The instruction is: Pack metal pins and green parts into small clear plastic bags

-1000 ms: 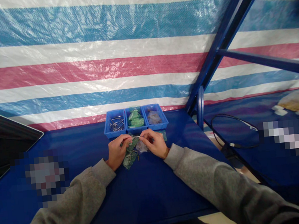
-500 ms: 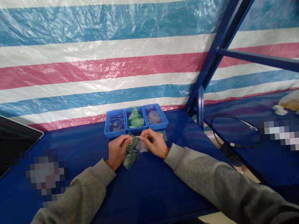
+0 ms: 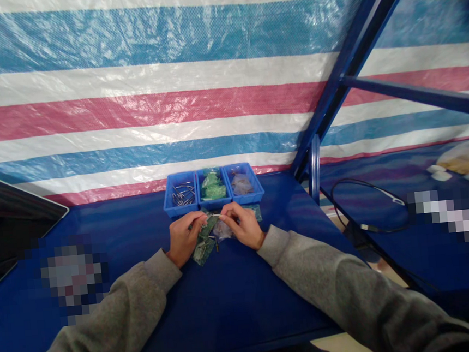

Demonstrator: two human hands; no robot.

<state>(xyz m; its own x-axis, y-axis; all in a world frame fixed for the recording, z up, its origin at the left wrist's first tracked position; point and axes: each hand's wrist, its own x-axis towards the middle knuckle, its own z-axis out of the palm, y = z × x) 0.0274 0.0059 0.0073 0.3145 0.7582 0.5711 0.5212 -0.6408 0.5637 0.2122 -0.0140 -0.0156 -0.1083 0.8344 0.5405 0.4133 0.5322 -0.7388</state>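
Note:
My left hand [image 3: 184, 236] and my right hand [image 3: 242, 224] face each other above the blue table, fingertips pinched. Between them runs a thin, pale, rod-like piece [image 3: 214, 215], one end in each pinch; its exact kind is too small to make out. Beneath and beside the fingers lie a green plastic packet [image 3: 204, 251], a clear plastic bag [image 3: 222, 231] and a short dark metal rod [image 3: 216, 245]. Just beyond stand three blue bins: the left bin [image 3: 181, 209] has metal rods, the middle bin [image 3: 215, 204] green packets, the right bin [image 3: 248, 199] clear bags.
At the left a dark screen-like panel [image 3: 9, 228] leans over the table [image 3: 229, 308]. A blue metal frame [image 3: 344, 73] rises at the right. Beyond it, a black cable [image 3: 371, 232] lies on another blue surface. Striped sheeting [image 3: 150, 112] hangs behind.

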